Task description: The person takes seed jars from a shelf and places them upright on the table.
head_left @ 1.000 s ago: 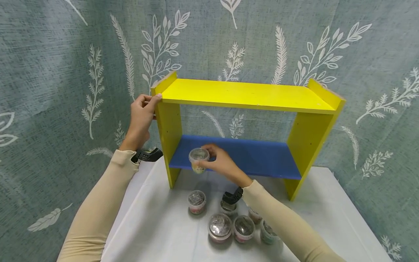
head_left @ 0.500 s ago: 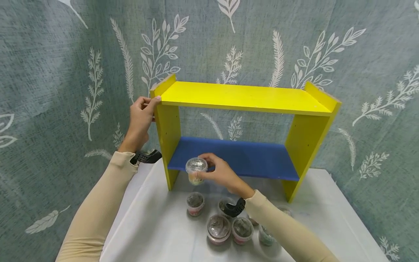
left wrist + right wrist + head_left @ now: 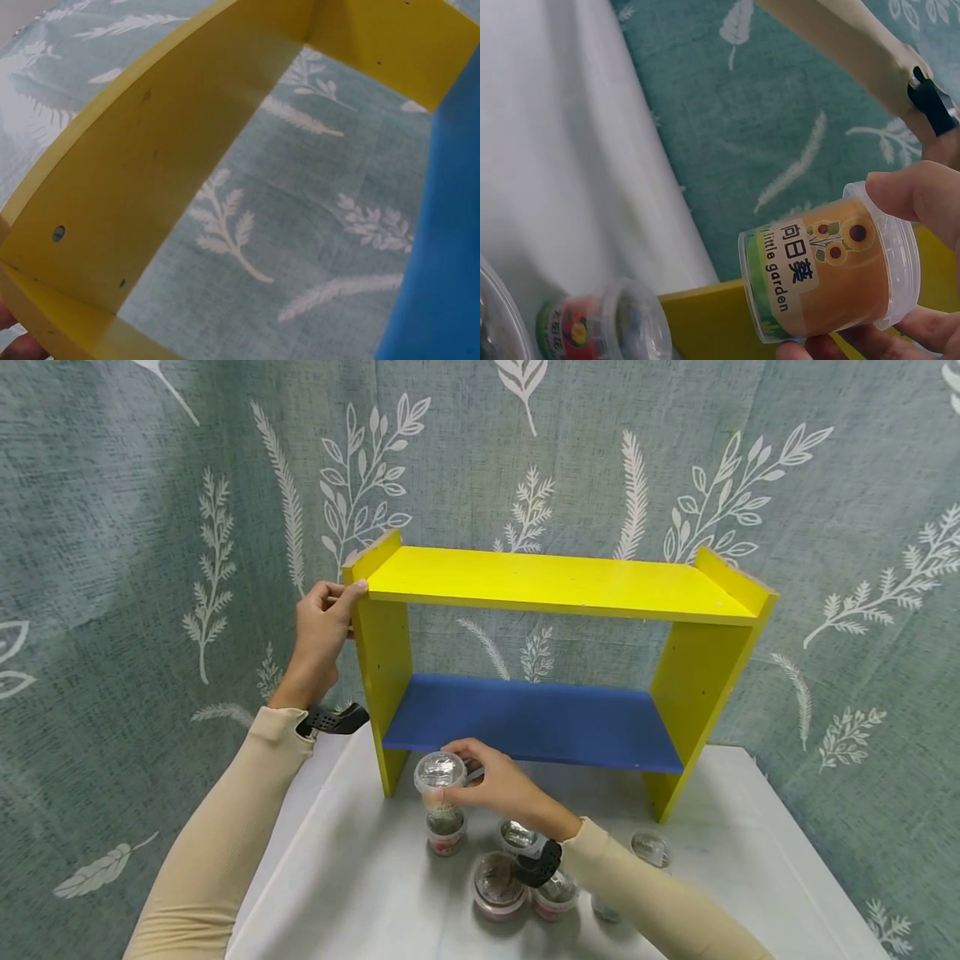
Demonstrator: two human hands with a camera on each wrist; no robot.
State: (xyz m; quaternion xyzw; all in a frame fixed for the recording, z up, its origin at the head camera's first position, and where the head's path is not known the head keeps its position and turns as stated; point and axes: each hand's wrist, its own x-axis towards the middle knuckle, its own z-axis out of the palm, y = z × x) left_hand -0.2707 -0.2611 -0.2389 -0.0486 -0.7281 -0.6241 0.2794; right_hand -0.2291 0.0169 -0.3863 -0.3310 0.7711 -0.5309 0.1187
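My left hand (image 3: 324, 618) grips the upper left corner of a yellow shelf unit (image 3: 375, 685), thumb on its front edge. Only some fingertips (image 3: 22, 349) show at the lower left of the left wrist view. In front of the blue shelf board (image 3: 540, 718), my right hand (image 3: 498, 785) holds a lidded clear plastic cup (image 3: 439, 772) between thumb and fingers. Its orange label with sunflowers and "little garden" faces the right wrist camera. Below it, a cup with a red label (image 3: 447, 843) stands on the white table, partly covered by the held one in the head view.
Several more lidded cups, among them a wider one (image 3: 498, 885) and one by the right sleeve (image 3: 651, 850), stand on the white-covered table (image 3: 360, 877). The right forearm hides some of them. Green leaf-patterned cloth (image 3: 465, 460) hangs behind and at the sides.
My right hand has lowered the cup from in front of the blue board towards the table, slightly left, over the red-labelled cup. The left hand keeps its place on the shelf unit.
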